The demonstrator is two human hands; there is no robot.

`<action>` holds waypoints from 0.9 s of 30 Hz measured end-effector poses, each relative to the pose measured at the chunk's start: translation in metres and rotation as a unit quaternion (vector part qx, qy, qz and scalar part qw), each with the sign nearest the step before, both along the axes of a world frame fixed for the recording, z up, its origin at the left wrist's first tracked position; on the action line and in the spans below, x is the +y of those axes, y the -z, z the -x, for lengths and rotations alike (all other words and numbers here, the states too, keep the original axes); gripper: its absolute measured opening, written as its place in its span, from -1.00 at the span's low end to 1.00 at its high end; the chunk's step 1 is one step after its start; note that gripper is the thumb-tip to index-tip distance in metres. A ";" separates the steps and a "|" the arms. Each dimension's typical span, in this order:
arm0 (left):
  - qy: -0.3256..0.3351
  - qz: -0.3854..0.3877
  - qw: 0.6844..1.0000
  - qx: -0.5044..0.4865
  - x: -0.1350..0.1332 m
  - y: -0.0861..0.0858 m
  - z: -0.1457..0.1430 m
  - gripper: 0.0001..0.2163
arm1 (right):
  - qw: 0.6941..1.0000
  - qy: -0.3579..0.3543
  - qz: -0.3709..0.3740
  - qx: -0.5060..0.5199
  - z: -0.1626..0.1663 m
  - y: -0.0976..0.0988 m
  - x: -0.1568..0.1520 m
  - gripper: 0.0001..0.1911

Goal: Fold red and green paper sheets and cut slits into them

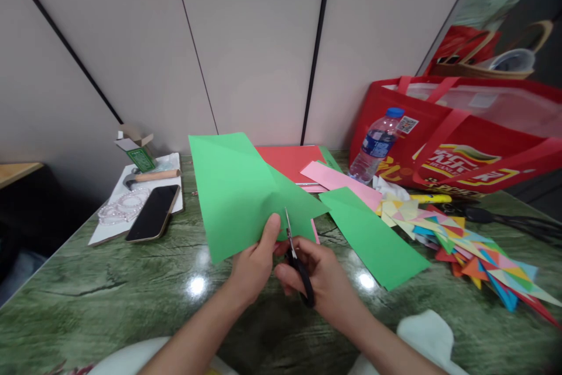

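My left hand (256, 262) pinches the near edge of a large green paper sheet (232, 193), thumb on top, holding it up off the table. My right hand (322, 278) grips black-handled scissors (297, 264), whose blades point up into the sheet's lower edge. A cut runs into the green paper beside the blades. A second green piece (373, 237) lies flat on the table just to the right.
On the green marble table (109, 299) lie a phone (153, 211), bead bracelets (123, 204) and a hammer (151, 176) on white paper at left. Red and pink sheets (338, 179), a water bottle (377, 144), a red bag (474, 141) and folded coloured paper shapes (474, 252) lie right.
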State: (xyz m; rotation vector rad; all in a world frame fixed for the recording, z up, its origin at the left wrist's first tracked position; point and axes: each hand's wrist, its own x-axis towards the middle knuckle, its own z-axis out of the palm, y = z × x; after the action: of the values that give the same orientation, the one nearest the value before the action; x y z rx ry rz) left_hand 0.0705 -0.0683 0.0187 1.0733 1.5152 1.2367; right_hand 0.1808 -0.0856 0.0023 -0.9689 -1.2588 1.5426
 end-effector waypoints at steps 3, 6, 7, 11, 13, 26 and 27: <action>0.010 -0.001 1.000 0.020 -0.001 -0.001 0.000 -0.66 | 1.000 0.011 -0.026 -0.002 -0.001 -0.002 0.001 -0.63; 0.024 -0.008 0.999 0.038 -0.002 0.000 0.001 -0.68 | 0.999 0.018 -0.046 -0.010 -0.001 -0.005 0.002 -0.66; 0.022 -0.011 0.999 0.039 -0.002 0.001 0.001 -0.69 | 0.999 0.018 -0.049 -0.013 -0.002 -0.006 0.002 -0.66; 0.004 -0.029 0.999 0.035 -0.002 0.006 0.002 -0.71 | 0.999 0.021 -0.048 -0.016 -0.001 -0.007 0.002 -0.63; 0.007 -0.038 0.999 0.032 -0.002 0.007 0.002 -0.71 | 0.999 0.023 -0.047 -0.015 -0.001 -0.007 0.001 -0.63; 0.027 -0.048 0.997 0.061 -0.003 0.005 0.003 -0.69 | 0.999 0.024 -0.042 -0.006 -0.002 -0.005 0.002 -0.68; 0.024 -0.051 0.996 0.062 -0.002 0.005 0.003 -0.69 | 0.999 0.024 -0.044 -0.007 -0.002 -0.005 0.002 -0.68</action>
State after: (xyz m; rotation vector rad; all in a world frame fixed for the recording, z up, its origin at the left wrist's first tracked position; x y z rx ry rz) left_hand 0.0680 -0.0707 0.0134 1.2671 1.5227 1.2448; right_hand 0.1827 -0.0835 0.0074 -0.9481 -1.2916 1.4340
